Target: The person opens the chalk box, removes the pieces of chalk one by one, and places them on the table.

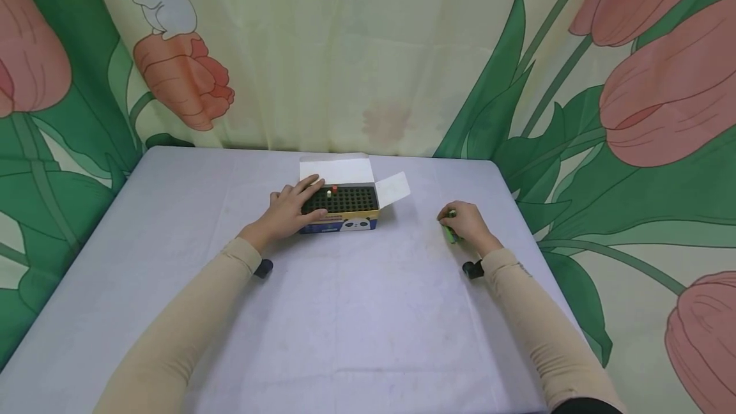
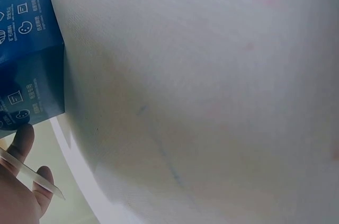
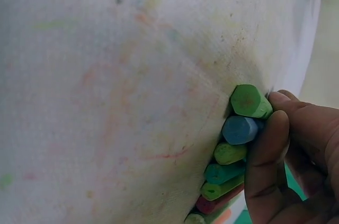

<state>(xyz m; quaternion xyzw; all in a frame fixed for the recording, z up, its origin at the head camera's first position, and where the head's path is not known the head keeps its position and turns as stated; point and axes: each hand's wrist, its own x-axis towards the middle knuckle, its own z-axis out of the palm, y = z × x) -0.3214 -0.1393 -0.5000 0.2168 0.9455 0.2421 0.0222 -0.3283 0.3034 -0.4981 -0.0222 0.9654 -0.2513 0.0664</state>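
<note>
An open chalk box with a panda on its front stands toward the back of the table, its dark inner tray full of round holes. A white chalk and a red chalk stick up from it. My left hand rests spread over the box's left end, the thumb along the front edge. A narrow pale pointed strip crosses its fingers; I cannot tell what it is. To the right, my right hand pinches a green chalk between thumb and fingers, at the end of a row of chalks.
Beside the green chalk lie a blue chalk and several green, teal and red ones, side by side. The box's white lid stands up behind it, and a side flap sticks out right. Faint chalk smudges mark the white tablecloth.
</note>
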